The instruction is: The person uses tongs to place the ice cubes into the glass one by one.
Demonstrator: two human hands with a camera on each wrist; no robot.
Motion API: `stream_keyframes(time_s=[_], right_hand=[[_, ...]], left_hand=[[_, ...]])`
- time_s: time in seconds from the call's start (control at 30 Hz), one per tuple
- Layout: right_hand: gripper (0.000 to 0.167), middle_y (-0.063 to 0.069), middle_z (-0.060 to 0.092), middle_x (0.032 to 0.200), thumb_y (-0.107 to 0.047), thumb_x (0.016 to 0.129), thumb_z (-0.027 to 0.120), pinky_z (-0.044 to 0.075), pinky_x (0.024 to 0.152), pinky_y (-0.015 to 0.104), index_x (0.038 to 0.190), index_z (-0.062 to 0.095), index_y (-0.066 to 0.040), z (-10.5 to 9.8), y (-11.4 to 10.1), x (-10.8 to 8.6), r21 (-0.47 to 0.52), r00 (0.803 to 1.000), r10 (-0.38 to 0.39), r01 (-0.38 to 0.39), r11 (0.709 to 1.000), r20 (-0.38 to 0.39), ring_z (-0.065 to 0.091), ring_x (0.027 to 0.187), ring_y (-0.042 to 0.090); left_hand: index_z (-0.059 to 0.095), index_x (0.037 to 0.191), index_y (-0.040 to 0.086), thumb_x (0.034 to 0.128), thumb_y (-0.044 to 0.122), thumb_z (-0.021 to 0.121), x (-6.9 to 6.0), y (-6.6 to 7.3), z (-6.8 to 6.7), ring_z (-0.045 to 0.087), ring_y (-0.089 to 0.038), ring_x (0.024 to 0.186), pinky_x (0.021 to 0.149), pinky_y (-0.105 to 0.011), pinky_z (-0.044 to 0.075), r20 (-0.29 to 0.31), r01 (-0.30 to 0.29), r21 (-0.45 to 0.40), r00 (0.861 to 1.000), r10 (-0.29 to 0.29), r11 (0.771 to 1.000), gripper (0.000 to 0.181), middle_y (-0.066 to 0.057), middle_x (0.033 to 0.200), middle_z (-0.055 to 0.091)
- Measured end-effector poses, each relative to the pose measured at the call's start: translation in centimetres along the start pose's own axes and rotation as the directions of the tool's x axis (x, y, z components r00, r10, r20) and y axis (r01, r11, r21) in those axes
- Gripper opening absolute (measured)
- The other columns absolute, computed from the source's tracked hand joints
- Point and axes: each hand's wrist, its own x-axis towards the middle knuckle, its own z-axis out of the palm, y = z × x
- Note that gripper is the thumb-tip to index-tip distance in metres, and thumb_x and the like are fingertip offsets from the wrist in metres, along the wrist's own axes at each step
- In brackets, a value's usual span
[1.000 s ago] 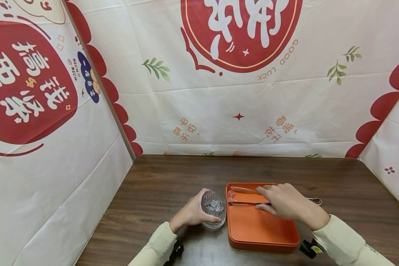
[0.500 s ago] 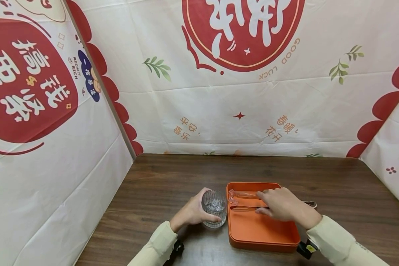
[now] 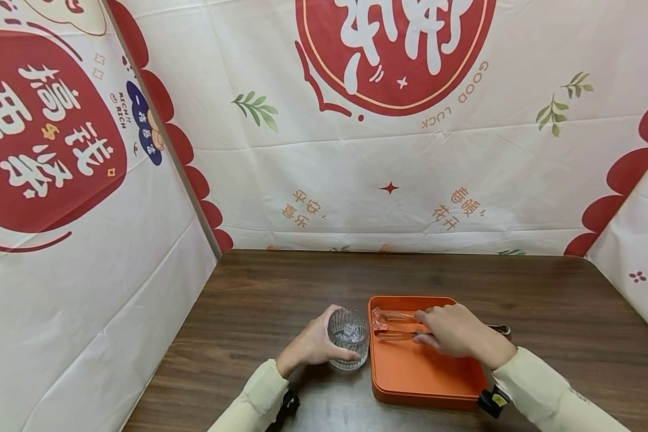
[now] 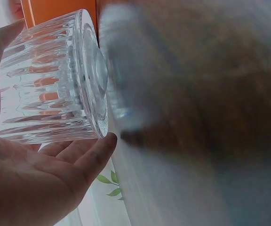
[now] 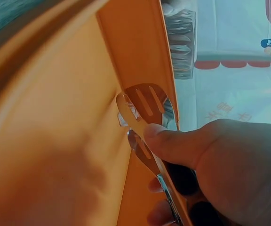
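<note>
My left hand (image 3: 320, 343) grips a ribbed clear glass (image 3: 348, 342) that stands on the table just left of the orange tray. Inside the glass are clear pieces like ice cubes. My right hand (image 3: 459, 331) holds metal serving tongs (image 5: 147, 101) with slotted heads, thumb on one arm and fingers around the other. The spread heads of the tongs reach into the tray's back left corner. Clear cube-like pieces (image 3: 378, 318) lie there by the heads; one clear piece (image 5: 123, 120) shows beside a head in the right wrist view. Whether the heads touch it, I cannot tell.
The shallow orange tray (image 3: 426, 375) has raised walls and sits at the right of the glass. Brown wooden table (image 3: 281, 282) extends around both. A white printed cloth (image 3: 356, 210) hangs behind the table, with more at the left and right sides.
My right hand has shifted slightly left with the tongs, and their heads have moved a little toward me in the tray. My left hand and the glass stay in place.
</note>
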Motion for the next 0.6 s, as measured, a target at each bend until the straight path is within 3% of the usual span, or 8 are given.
stream_keyframes(time_s=[0.6], right_hand=[[0.012,-0.010,0.056,0.064,-0.026,0.086,0.075,0.042,0.048,0.030,0.085,0.065,-0.020,0.62,-0.25,0.34,-0.012,0.997,-0.002,0.001,1.000,-0.080,0.051,0.054,0.008]], left_hand=[[0.049,0.131,0.017,0.0620,0.036,0.094,0.01,-0.05,0.03,0.063,-0.017,0.100,0.086,-0.031,0.051,-0.002,-0.007,-0.012,1.000,0.007,1.000,0.085,-0.002,0.114,0.064]])
